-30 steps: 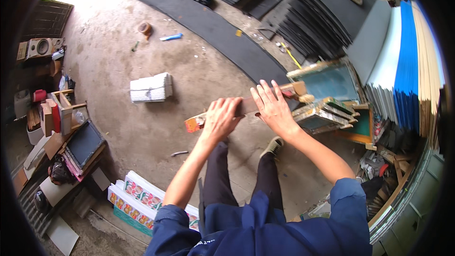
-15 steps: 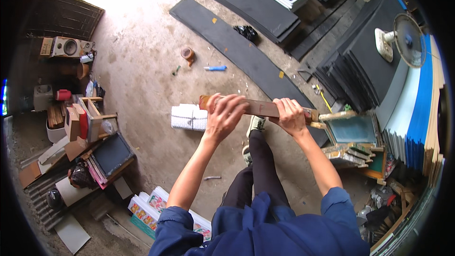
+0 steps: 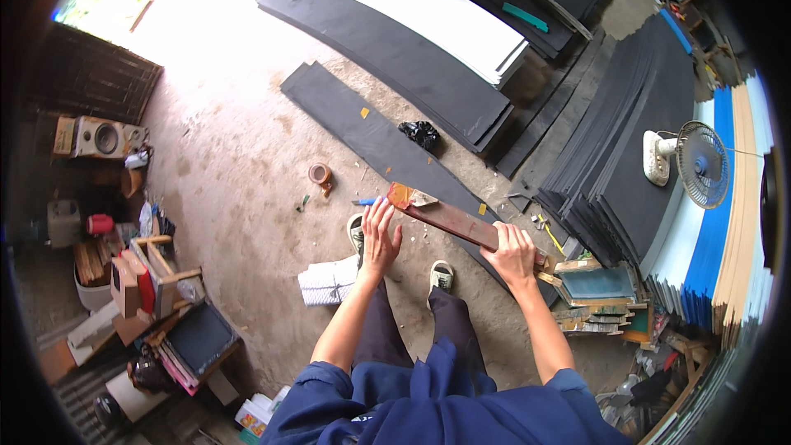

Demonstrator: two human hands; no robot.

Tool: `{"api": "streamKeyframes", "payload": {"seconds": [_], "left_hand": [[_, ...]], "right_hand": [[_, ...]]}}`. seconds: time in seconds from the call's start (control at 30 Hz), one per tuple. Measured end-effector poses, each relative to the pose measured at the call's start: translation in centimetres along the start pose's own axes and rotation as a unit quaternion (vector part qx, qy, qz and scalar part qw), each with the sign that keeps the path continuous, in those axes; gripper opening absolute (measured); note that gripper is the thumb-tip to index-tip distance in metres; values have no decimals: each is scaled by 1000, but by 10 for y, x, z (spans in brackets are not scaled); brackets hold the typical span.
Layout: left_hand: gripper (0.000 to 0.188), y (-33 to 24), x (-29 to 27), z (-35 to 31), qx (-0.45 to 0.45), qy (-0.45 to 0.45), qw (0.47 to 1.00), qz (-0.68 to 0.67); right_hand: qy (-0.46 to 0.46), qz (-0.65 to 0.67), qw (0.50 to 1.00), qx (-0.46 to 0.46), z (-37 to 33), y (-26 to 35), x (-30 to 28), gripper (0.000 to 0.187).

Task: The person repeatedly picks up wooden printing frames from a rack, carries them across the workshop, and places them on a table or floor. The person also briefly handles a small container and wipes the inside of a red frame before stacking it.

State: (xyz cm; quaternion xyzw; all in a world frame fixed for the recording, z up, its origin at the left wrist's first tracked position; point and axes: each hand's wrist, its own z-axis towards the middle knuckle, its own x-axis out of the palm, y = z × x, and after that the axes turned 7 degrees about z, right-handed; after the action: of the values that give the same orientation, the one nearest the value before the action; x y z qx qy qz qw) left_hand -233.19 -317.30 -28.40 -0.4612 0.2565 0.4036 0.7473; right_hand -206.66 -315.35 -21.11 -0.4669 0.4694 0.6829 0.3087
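Observation:
A long reddish-brown wooden bar slants in front of me above the floor. Its left end is stained orange, and a pale flat scrap sticks out beside that end. My right hand is closed around the bar near its right end. My left hand has its fingers stretched up and its thumb apart. Its fingertips are at the orange end; whether they touch it I cannot tell. Behind these fingers a blue-handled cutter lies on the floor, partly hidden. A white bundle tied with dark cord lies by my left foot.
Long dark sheets lie across the floor ahead. A brown tape roll and a black plastic bag lie nearby. At right are framed screens, stacked sheets and a fan. Wooden boxes and a speaker stand at left.
My left hand has loosened from the bar and moved down, its fingers stretched out. The bar has tilted, its right end lower. My feet have shifted, and the view has moved forward.

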Motion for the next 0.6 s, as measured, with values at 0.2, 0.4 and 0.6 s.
{"api": "streamKeyframes", "payload": {"seconds": [0.2,0.4,0.6], "left_hand": [[92,63,45,40,43,23,987,-155],[86,138,41,126,10,228,942,-247],[65,183,61,150,-88,247,905,-336]], "right_hand": [[22,-77,996,48,58,24,-4,55],[-10,-58,992,113,114,51,-34,48],[-18,49,986,159,146,54,-62,45]]}}
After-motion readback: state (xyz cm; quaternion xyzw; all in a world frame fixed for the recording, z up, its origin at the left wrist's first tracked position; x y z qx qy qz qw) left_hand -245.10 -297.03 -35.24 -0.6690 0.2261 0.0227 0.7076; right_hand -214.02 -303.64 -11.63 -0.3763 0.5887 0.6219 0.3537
